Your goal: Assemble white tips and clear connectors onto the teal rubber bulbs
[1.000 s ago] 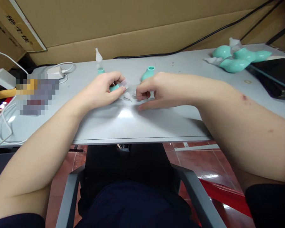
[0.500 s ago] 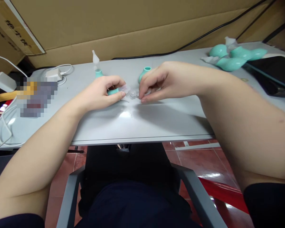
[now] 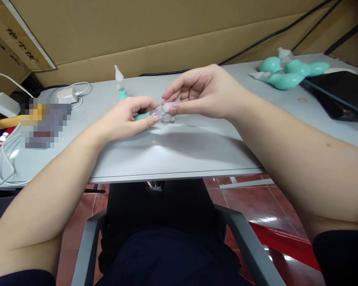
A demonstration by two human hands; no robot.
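Observation:
My left hand (image 3: 134,117) is closed around a teal nasal aspirator (image 3: 142,116) lying on its side, its clear plastic neck (image 3: 155,113) pointing right. Between thumb and fingers of my right hand (image 3: 193,93) is a translucent white nozzle tip (image 3: 168,106), which meets the end of that neck; whether it sits on it or only touches I cannot tell. Below the tip, several small clear pieces (image 3: 167,118) lie on the desk. Behind my left hand stands another teal aspirator (image 3: 123,93) with a white nozzle (image 3: 118,73) on top.
Several teal bulbs (image 3: 286,79) with white tips lie at the back right, beside a black flat device (image 3: 343,95). A ring-shaped item (image 3: 302,100) is near them. Chargers (image 3: 67,95), cables and a blurred-out object (image 3: 47,123) occupy the left. Cardboard (image 3: 137,31) walls the back.
My right hand has risen from the small clear pieces and turned, bringing the white nozzle tip to the aspirator's neck. It now hides the teal bulb behind it. My left hand stays put.

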